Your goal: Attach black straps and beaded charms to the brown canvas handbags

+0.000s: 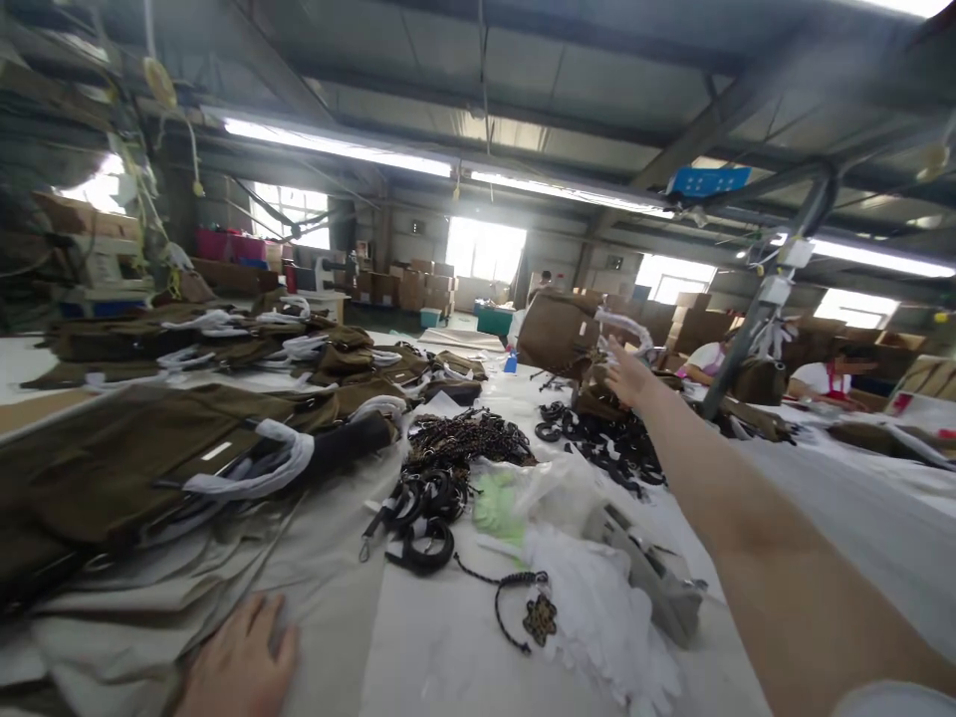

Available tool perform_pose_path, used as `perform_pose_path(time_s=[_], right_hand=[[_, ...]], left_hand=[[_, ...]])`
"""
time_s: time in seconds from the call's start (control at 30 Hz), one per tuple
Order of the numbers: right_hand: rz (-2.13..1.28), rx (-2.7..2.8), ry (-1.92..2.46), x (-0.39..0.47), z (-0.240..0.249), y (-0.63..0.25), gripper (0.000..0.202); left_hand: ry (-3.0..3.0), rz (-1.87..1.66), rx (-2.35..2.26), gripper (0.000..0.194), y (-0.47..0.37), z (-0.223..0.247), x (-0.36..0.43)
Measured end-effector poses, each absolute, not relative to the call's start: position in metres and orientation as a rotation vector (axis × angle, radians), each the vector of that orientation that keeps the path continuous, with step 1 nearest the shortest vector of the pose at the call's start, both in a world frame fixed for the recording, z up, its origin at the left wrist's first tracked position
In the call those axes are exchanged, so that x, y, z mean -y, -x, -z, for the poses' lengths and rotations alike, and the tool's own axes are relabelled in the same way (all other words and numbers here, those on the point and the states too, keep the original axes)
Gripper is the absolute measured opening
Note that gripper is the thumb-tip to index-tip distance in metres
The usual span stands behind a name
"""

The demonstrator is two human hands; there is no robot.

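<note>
My left hand [243,657] lies with its fingers apart on light fabric at the lower left, beside a large olive bag [149,453] with white-wrapped handles. On the right, my arm reaches far forward, and my right hand [628,376] is at the white-wrapped handle [627,327] of a brown bag [557,334]. Its fingers are partly hidden and blurred, so whether they close on the handle is unclear. Between my arms lie braided cords [467,438], coiled black straps [425,543] and a dark flower-shaped charm [539,617] on a cord.
More olive bags [329,354] are piled at the back left. White gloves [604,607], a grey metal device [649,573] and black straps [623,453] lie toward the right. A slanted metal post [754,334] rises at the right, with people seated beyond it.
</note>
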State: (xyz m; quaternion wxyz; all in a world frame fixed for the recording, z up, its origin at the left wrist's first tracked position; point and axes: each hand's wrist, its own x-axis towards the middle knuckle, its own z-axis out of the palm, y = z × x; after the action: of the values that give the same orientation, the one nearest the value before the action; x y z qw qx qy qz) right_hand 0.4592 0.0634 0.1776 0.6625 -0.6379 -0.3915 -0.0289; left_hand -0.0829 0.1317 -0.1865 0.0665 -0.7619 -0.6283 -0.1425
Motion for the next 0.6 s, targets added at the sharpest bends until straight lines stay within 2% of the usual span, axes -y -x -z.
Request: perform_pose_path(time_s=[0.17, 0.33, 0.47, 0.6], right_hand=[[-0.338, 1.074, 1.559, -0.068, -0.089, -0.401, 0.042], [-0.778, 1.595, 1.647, -0.009, 0.013, -0.31, 0.024], [-0.988, 2.563, 1.569, 0.043, 0.031, -0.26, 0.033], [-1.075, 2.688, 1.616, 0.062, 0.02, -0.245, 0.041]], left_hand=[[2.28, 0.379, 1.917, 0.062, 0.082, 0.178, -0.124], [2.321, 0.453, 1.889, 0.058, 0.078, 0.173, -0.117], [2.31, 0.491, 1.904, 0.052, 0.074, 0.175, -0.109], [2.287, 0.596, 1.879, 0.051, 0.072, 0.161, -0.11]])
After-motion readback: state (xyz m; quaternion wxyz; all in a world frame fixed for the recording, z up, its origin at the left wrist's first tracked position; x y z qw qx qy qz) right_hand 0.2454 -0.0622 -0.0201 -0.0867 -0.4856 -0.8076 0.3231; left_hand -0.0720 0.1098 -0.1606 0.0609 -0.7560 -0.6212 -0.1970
